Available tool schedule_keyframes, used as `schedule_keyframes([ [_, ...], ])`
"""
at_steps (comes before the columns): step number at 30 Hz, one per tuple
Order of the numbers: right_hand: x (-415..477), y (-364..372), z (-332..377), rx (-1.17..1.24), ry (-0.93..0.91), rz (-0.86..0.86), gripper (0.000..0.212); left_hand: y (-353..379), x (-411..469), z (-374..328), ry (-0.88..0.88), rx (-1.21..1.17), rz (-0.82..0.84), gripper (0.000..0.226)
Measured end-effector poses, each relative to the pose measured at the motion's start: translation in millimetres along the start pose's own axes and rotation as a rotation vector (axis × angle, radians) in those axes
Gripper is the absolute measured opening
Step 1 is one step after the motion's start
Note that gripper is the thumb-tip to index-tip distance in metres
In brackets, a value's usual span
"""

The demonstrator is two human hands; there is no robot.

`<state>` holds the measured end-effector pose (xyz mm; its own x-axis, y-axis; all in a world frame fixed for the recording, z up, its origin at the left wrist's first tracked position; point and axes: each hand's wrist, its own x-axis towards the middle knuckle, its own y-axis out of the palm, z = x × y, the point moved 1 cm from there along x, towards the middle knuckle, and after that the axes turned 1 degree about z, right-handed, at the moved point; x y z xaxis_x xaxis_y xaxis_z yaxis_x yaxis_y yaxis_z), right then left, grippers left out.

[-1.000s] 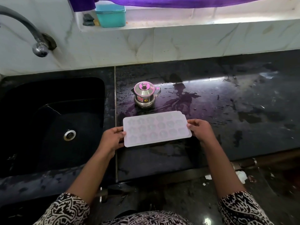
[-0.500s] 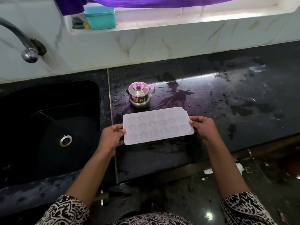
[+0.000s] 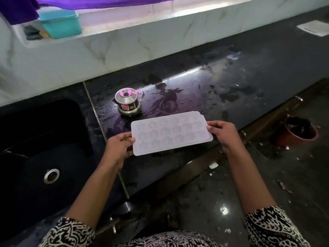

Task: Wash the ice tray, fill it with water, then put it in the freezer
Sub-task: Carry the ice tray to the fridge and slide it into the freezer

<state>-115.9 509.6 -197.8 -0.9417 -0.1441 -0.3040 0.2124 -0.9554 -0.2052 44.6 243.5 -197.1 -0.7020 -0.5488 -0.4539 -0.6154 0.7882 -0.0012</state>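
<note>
A pale lilac ice tray point(image 3: 170, 133) with several flower-shaped cells is held level, just above the wet black counter point(image 3: 231, 82). My left hand point(image 3: 118, 147) grips its left short edge, thumb on top. At the other short edge my right hand point(image 3: 225, 133) grips it the same way. The black sink point(image 3: 35, 139) with its steel drain point(image 3: 51, 176) lies to the left. No tap or freezer is in view.
A small lidded steel pot point(image 3: 128, 102) stands on the counter just behind the tray. On the window ledge sits a teal box point(image 3: 60, 24) under a purple cloth point(image 3: 106, 0). A brown bucket point(image 3: 299, 131) stands on the floor at right.
Both hands have lifted the tray a little and drawn it toward the counter's front edge. The view has swung right, so the tap has left the frame.
</note>
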Motion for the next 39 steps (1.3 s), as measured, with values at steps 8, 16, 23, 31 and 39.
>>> schedule_keyframes([
  [8, -63.4, -17.5, -24.9, 0.072, 0.052, -0.201, 0.015, -1.9, -11.6, -2.3, 0.020, 0.070, 0.197, 0.021],
  [16, -146.8, -21.6, -51.8, 0.170, 0.084, -0.401, 0.015, -6.7, -28.2, 5.7, 0.023, 0.198, 0.380, 0.020],
  [23, -215.4, -30.5, -79.8, 0.237, 0.146, -0.541, 0.017, 0.7, -51.2, 23.1, 0.018, 0.304, 0.522, 0.021],
  [31, -287.9, -58.0, -110.7, 0.333, 0.154, -0.723, 0.015, 40.8, -88.3, 45.0, 0.036, 0.433, 0.677, 0.023],
  [39, -360.5, -94.6, -148.6, 0.411, 0.186, -0.933, 0.014, 106.3, -138.7, 70.9, 0.061, 0.567, 0.871, 0.022],
])
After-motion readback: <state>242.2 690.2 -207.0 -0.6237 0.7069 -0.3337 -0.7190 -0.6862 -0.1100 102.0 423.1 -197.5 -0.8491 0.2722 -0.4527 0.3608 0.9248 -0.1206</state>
